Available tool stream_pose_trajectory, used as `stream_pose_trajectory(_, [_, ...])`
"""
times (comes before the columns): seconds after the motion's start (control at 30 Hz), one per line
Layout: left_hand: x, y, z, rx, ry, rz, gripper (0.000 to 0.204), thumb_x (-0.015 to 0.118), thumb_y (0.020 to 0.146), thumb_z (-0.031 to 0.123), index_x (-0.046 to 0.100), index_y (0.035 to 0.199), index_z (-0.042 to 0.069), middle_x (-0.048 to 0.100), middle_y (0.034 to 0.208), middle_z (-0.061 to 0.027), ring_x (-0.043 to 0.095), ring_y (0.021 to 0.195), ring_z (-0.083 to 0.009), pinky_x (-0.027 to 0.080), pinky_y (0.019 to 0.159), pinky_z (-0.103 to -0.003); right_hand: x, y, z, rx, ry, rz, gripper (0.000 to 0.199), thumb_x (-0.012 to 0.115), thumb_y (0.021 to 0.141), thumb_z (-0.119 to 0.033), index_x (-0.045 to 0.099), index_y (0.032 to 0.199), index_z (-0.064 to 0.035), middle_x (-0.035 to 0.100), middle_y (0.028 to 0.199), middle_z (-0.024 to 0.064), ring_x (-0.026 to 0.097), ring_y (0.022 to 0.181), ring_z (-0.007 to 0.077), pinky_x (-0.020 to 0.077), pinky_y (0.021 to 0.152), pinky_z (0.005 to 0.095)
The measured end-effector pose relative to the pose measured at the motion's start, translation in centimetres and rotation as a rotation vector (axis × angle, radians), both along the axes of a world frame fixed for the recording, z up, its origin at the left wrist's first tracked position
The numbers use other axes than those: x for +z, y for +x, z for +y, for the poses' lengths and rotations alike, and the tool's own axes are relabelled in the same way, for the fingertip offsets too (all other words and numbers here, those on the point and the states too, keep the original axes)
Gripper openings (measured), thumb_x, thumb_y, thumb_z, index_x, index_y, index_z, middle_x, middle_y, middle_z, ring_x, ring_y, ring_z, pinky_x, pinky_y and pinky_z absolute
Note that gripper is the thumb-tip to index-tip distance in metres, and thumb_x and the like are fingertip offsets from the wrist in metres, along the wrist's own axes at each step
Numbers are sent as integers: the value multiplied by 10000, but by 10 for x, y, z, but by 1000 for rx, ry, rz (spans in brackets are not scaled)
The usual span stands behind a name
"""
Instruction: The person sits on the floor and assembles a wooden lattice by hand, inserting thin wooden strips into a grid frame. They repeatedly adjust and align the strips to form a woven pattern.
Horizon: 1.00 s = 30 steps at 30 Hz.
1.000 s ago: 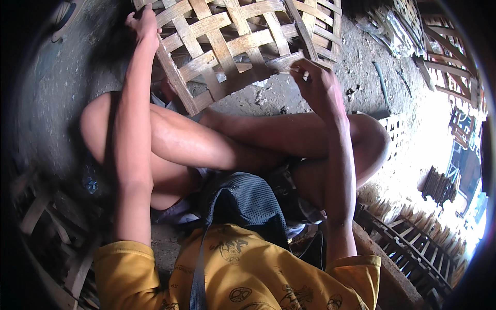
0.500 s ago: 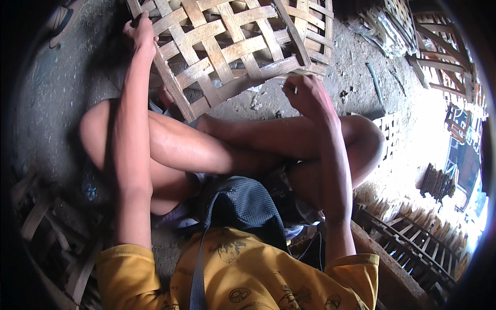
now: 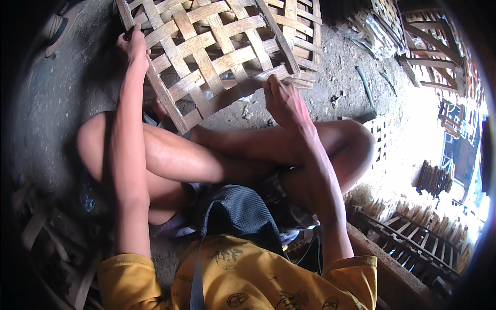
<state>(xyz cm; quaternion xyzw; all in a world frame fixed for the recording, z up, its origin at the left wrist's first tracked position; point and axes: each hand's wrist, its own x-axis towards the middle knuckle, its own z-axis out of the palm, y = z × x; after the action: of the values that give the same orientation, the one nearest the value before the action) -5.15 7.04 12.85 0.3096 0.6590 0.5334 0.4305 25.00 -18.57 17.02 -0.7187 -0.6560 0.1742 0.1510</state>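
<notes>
The panel (image 3: 206, 41), an open weave of flat pale strips between two wooden rails, is tilted above the floor (image 3: 338, 101) in front of the person's crossed legs (image 3: 248, 147), its lower left corner close to the shins. It looks light for its breadth, since much of it is gaps; the rails (image 3: 166, 101) should be stiff, while the thin strips probably bend and could split or slip in the weave if pulled hard. The surface seems dry and rough, so slipping from the grasp looks unlikely, though splinters are a fair worry. The rails look the soundest place to hold; a single strip would likely flex. The left hand (image 3: 135, 46) is closed around the left rail, fingers bent over its outer side. The right hand (image 3: 284, 102) has its fingers curled in, fingertips at the near strip (image 3: 232, 96) by the panel's lower right corner; whether they pinch it or merely touch it, I cannot tell. Another panel (image 3: 306, 31) lies just beyond, at the right.
</notes>
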Motion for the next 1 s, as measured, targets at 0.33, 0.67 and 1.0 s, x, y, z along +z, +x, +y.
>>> stream_pose_trajectory(0.33, [-6, -8, 2, 26, -14, 55, 776, 778, 910, 362, 333, 1488, 100, 590, 1207, -94, 588, 1011, -155, 437, 538, -312, 0, 13, 16, -206, 96, -35, 191, 601, 1021, -213, 528, 982, -40, 659, 664, 200, 676, 593, 401, 511, 537, 518])
stream_pose_trajectory(0.67, [-15, -7, 7, 40, 10, 68, 813, 787, 893, 403, 318, 1494, 122, 577, 1190, -96, 567, 994, -163, 432, 527, -310, -13, 20, 19, -276, 196, -201, 279, 585, 1050, -297, 577, 959, -33, 640, 648, 199, 674, 557, 349, 515, 486, 460])
stream_pose_trajectory(1.0, [-18, -13, 8, 51, 17, 84, 821, 776, 907, 398, 294, 1506, 111, 588, 1169, -109, 573, 1019, -177, 440, 539, -318, 8, 13, 22, -255, 59, -23, 257, 633, 1022, -244, 586, 956, 0, 667, 674, 192, 688, 582, 319, 521, 512, 476])
